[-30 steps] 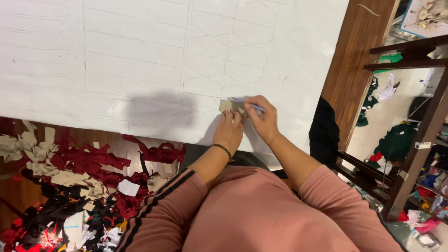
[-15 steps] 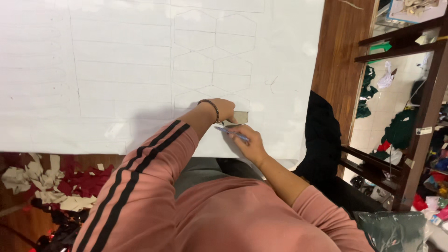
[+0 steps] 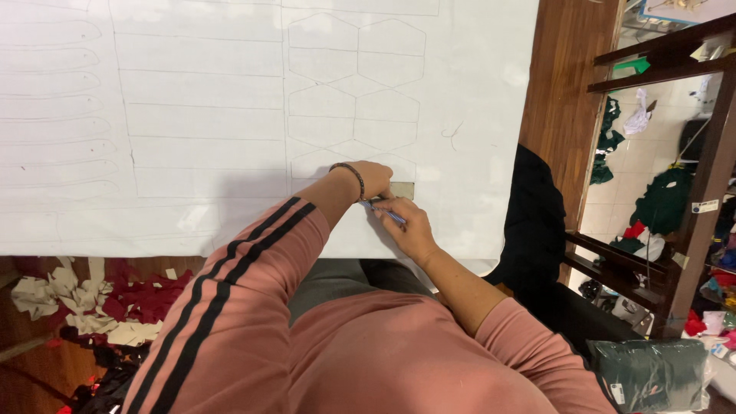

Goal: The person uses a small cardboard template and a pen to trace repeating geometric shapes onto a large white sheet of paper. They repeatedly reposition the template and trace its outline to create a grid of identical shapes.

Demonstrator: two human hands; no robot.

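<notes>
A large white sheet (image 3: 230, 115) covers the table, marked with drawn hexagons and long rounded strips. My left hand (image 3: 373, 179), a dark bracelet on its wrist, presses a small tan cardboard template (image 3: 402, 190) flat on the sheet near its front edge. My right hand (image 3: 406, 222) grips a blue pen (image 3: 383, 211) and holds its tip against the template's lower left edge. Both pink sleeves with black stripes fill the lower part of the view.
Red, cream and black fabric scraps (image 3: 92, 314) lie on the wooden floor at lower left. A black cloth (image 3: 529, 222) hangs at the table's right end. Dark wooden shelving (image 3: 690, 230) with green and red fabrics stands at right, a folded dark bag (image 3: 652, 372) beneath.
My view has shifted left and down. My left arm has swung across the front, and both hands with the template now sit lower on the sheet.
</notes>
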